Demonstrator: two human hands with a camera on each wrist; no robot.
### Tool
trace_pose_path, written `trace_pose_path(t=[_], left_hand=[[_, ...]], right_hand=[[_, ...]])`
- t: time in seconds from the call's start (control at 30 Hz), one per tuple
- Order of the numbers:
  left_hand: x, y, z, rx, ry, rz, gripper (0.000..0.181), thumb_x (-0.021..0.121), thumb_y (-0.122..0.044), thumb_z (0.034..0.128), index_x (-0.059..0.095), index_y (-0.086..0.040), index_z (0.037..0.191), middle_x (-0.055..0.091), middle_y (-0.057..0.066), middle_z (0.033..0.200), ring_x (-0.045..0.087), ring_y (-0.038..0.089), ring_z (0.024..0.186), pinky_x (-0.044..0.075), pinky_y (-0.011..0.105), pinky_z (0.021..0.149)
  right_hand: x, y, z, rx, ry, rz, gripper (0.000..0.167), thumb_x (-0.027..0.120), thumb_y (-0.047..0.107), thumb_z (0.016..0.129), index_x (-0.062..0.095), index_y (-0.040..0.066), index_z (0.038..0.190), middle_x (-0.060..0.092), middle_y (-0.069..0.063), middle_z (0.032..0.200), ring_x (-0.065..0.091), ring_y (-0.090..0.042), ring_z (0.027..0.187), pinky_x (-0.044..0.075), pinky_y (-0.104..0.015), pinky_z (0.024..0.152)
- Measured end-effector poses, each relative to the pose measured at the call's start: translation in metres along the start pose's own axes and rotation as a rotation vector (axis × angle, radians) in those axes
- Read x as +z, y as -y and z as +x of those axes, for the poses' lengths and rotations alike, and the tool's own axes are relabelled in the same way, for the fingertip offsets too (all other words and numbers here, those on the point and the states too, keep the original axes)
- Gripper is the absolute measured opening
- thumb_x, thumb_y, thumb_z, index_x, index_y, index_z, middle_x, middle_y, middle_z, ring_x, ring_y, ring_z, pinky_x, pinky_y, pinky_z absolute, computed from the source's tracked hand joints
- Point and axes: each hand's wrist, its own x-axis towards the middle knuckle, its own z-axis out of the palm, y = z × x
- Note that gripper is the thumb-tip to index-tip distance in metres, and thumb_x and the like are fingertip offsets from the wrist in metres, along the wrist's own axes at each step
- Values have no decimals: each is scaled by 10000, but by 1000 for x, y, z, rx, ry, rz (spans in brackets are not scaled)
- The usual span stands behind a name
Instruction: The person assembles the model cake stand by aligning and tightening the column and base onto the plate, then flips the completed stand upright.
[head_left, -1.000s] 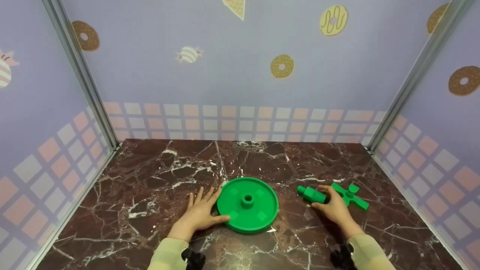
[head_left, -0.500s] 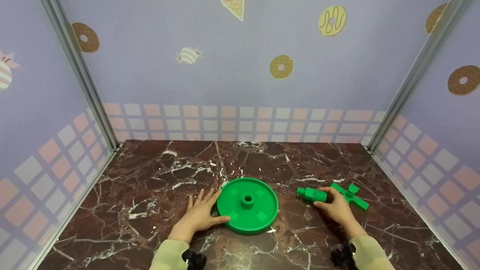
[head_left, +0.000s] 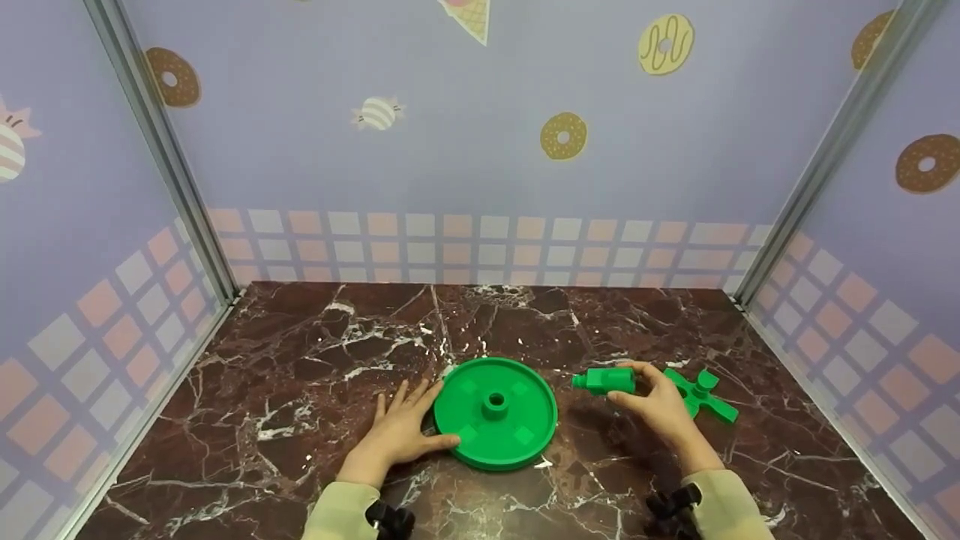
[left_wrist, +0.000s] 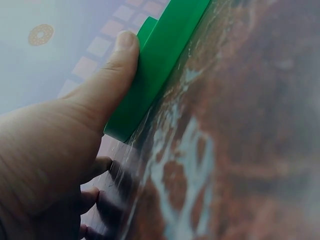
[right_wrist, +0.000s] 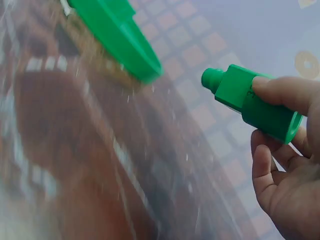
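Note:
A round green plastic tray-like disc (head_left: 517,442) with a raised rim and a hollow central socket lies flat on the table. My left hand (head_left: 401,431) rests beside it with fingers spread, the thumb on its rim. Above the table, to the right of the disc, my right hand (head_left: 664,409) pinches a green plastic post (head_left: 609,380) between thumb and fingers. In the right wrist view the post (right_wrist: 235,87) has a blocky body and a narrow round stub, pointing toward the disc. Behind the right hand lies a green cross-shaped piece (head_left: 703,390), partly hidden.
Underneath is a dark red marbled table (head_left: 300,360). Purple patterned panels (head_left: 465,135) stand at the back and both sides, joined by metal corner posts (head_left: 795,180).
My right hand has lifted the post off the table and moved left toward the disc, its stub now pointing left. The left hand, disc and cross-shaped piece stay in place.

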Motion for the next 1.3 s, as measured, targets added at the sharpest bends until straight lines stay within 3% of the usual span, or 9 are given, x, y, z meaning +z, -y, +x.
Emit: trace_pose_path(t=[0.17, 0.3, 0.43, 0.63, 0.77, 0.9, 1.1, 1.3], left_hand=[[-1, 0, 0, 3, -5, -4, 1063, 742, -694, 804, 298, -218, 1644, 263, 176, 1700, 90, 475, 1594, -16, 752, 1231], [-1, -1, 0, 2, -6, -2, 1063, 749, -690, 802, 301, -218, 1643, 268, 175, 1699, 95, 478, 1592, -15, 752, 1231], [0, 0, 0, -7, -6, -1, 1058, 754, -688, 802, 303, -229, 1642, 273, 167, 1699, 98, 473, 1594, -18, 747, 1234], [-1, -1, -1, -4, -9, -3, 1058, 758, -680, 802, 310, -214, 1640, 277, 176, 1695, 106, 482, 1589, -8, 754, 1230], [0, -1, -1, 3, -14, -1, 1057, 755, -683, 802, 312, -213, 1639, 279, 177, 1694, 108, 481, 1589, -8, 755, 1229], [0, 0, -1, 3, -13, -1, 1063, 747, -697, 798, 305, -225, 1642, 271, 168, 1699, 96, 471, 1595, -24, 748, 1233], [0, 0, -1, -5, -10, -5, 1055, 743, -695, 804, 307, -224, 1641, 264, 169, 1701, 90, 469, 1596, -25, 747, 1234], [-1, -1, -2, -1, -17, 1, 1055, 748, -688, 803, 313, -211, 1638, 283, 180, 1692, 111, 481, 1589, -1, 756, 1229]], right_hand=[[11, 12, 2, -61, 22, 68, 507, 797, 37, 881, 592, -48, 1337, 692, -15, 1093, 681, -91, 921, 582, -262, 754], [20, 20, 5, -98, 19, 85, 454, 782, 13, 882, 618, -48, 1301, 674, 11, 1029, 665, -109, 850, 576, -277, 714], [31, 27, 10, -117, 27, 115, 444, 773, -1, 882, 626, -40, 1298, 668, -11, 1020, 649, -130, 781, 559, -293, 668], [56, 38, 15, -144, 41, 184, 499, 767, -13, 888, 618, -35, 1364, 704, 16, 1065, 676, -106, 815, 560, -255, 659], [79, 44, 19, -182, 32, 225, 562, 776, -29, 872, 598, -21, 1405, 750, -11, 1111, 712, -107, 867, 583, -247, 693], [105, 51, 21, -212, 6, 254, 524, 807, -44, 833, 629, -41, 1326, 771, -76, 1143, 730, -93, 926, 595, -226, 782], [136, 56, 20, -232, -8, 201, 471, 843, 24, 826, 679, 7, 1267, 758, -155, 1174, 733, -150, 992, 595, -242, 845], [151, 55, 17, -271, 27, 156, 464, 832, 53, 847, 676, 22, 1283, 745, -180, 1195, 736, -218, 1044, 605, -327, 910]])
